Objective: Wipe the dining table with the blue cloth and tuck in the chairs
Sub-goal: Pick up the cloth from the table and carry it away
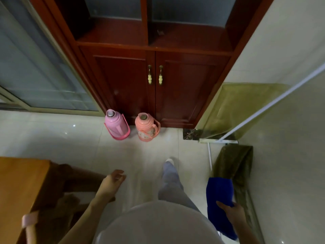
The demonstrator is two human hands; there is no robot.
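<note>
The blue cloth [219, 196] hangs folded at the lower right, and my right hand [231, 211] grips its lower part. My left hand [111, 182] floats above the floor with relaxed fingers and holds nothing. Just left of it a dark wooden chair [58, 184] stands beside the orange-brown dining table [19, 182], whose corner fills the lower left. The chair is partly under the table edge; its legs are mostly hidden.
A red-brown cabinet [154, 85] stands ahead, with a pink thermos [116, 125] and a coral thermos [146, 127] on the tiled floor before it. A mop [218, 140] with an olive cloth [233, 162] leans at the right wall. A glass sliding door [35, 67] is at the left.
</note>
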